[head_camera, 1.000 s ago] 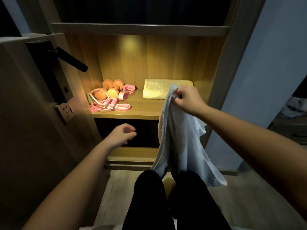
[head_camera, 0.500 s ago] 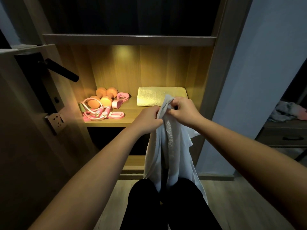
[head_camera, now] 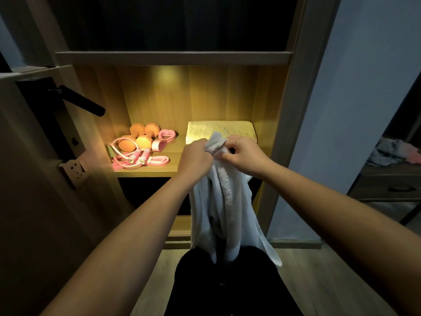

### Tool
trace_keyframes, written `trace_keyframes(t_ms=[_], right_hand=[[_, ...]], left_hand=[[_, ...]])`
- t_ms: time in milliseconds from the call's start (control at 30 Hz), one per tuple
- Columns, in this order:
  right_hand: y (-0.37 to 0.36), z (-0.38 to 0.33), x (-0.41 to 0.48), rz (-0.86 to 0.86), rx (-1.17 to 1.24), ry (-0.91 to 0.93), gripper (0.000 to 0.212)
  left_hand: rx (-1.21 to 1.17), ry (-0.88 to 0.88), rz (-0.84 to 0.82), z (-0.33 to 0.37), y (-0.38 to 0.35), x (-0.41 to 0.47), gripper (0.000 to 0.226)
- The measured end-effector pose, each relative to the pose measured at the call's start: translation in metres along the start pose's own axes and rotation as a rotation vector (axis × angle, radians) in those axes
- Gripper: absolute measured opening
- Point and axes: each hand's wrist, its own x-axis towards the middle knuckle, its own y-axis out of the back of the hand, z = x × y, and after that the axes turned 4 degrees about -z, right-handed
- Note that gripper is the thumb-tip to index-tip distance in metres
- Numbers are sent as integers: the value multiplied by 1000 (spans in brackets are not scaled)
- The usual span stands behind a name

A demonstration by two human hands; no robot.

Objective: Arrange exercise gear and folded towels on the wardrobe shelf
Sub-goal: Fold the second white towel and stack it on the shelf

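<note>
Progress past halfway, by judgement. Gripping white towel at its top edge with left hand and right hand, fingers curled into cloth; hanging unfolded below grip. Just beyond grip, on shelf: folded yellow towel. Left of grip: orange dumbbells, pink skipping rope, pink band, already set down. Left to do: fold white towel, place on shelf.

L grip now on towel
</note>
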Motion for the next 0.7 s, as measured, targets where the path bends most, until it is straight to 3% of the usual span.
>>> trace_keyframes(t_ms=[100,167,233,367,633,700], right_hand=[[13,8,0,127,38,-77,25],[23,12,0,173,100,-121,25],[29,9,1,147,184,-124,23],[28,-10,8,59,275,-53,18],[27,-8,4,60,270,-69,18],[29,-2,4,111,240,-100,24]], left_hand=[[-135,85,114,-8,15,3,23],[-123,15,79,-9,22,1,23],[-141,-122,-84,-5,26,-2,15],[-55,-304,-393,11,31,-1,33],[-50,-297,-325,10,20,1,23],[-69,-294,-243,2,21,5,22]])
